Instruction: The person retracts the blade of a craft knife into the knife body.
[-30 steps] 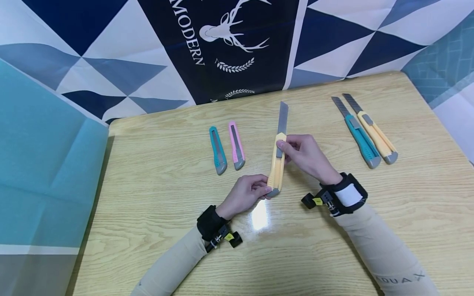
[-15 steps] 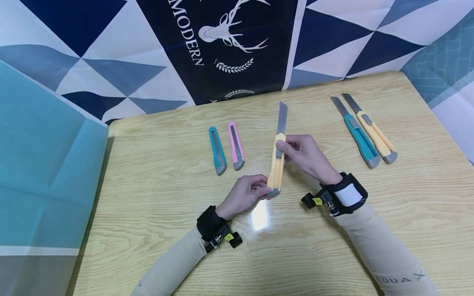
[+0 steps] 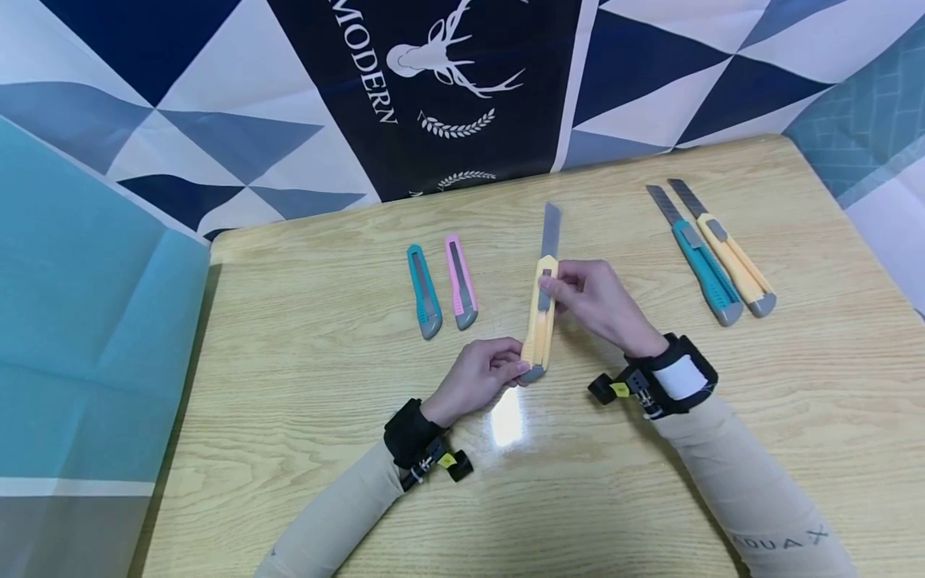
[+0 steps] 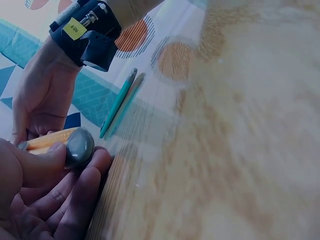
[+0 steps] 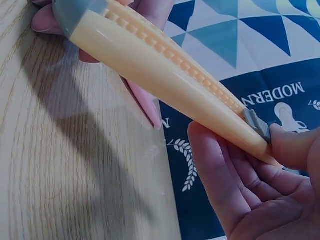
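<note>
A pale yellow utility knife (image 3: 537, 329) is held up over the table in both hands, its grey blade (image 3: 552, 230) extended toward the far edge. My left hand (image 3: 477, 377) pinches the grey end cap (image 4: 80, 148) between thumb and fingers. Near the blade end, my right hand (image 3: 600, 301) grips the handle, fingers underneath and thumb against the grey slider (image 5: 257, 125). Left of this knife lie a teal utility knife (image 3: 430, 313) and a pink one (image 3: 458, 277), no blade sticking out of either.
At the right of the wooden table (image 3: 303, 449) lie a larger teal utility knife (image 3: 704, 269) and another yellow one (image 3: 739, 265), side by side with blades out. A patterned cloth (image 3: 289, 104) hangs behind the far edge.
The blade of the held knife sticks out slightly less, and its slider sits a little further back toward the end cap. Both hands keep their places.
</note>
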Tool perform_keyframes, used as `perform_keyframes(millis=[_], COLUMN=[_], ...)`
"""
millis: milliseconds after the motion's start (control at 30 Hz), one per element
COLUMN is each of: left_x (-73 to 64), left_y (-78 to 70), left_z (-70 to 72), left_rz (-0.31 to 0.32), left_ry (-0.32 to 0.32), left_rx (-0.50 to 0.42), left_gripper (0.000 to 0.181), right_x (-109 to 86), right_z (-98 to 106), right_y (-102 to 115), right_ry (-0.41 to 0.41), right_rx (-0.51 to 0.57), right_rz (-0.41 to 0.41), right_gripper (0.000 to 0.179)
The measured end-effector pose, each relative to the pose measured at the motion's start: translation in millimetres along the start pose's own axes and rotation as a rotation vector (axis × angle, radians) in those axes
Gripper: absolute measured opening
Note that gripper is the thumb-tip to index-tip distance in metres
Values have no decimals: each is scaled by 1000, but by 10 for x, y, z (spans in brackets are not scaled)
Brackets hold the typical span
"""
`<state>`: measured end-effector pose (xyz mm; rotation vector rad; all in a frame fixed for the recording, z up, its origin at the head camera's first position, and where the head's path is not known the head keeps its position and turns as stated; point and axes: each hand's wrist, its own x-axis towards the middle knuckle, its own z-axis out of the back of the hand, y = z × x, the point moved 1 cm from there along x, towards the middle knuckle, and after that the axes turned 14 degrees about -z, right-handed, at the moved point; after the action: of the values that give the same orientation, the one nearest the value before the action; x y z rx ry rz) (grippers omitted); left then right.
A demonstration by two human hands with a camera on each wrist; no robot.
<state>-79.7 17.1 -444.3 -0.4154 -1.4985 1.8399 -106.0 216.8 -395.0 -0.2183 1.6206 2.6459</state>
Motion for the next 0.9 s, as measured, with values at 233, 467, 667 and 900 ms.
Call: perform_keyframes(millis=[233,467,667,900], left_x=[0,5,4,8], left_y=[43,-254,-354,-325], left_z=[1,32,39,29], left_rz=[-7,-10,2,-4], left_ry=[0,5,6,-4], left_rx=[29,18,32,21], left_gripper=[14,15,14,12], right_x=[10,19,11,3], right_z=[-13,-11,-17,-39], right_y=[-22,-32,-23,-14], right_ry=[-12,1,6,11], right_rx=[-13,-24,-16,-21], right_rz=[-1,-9,-15,-12], right_gripper=[20,22,20,14])
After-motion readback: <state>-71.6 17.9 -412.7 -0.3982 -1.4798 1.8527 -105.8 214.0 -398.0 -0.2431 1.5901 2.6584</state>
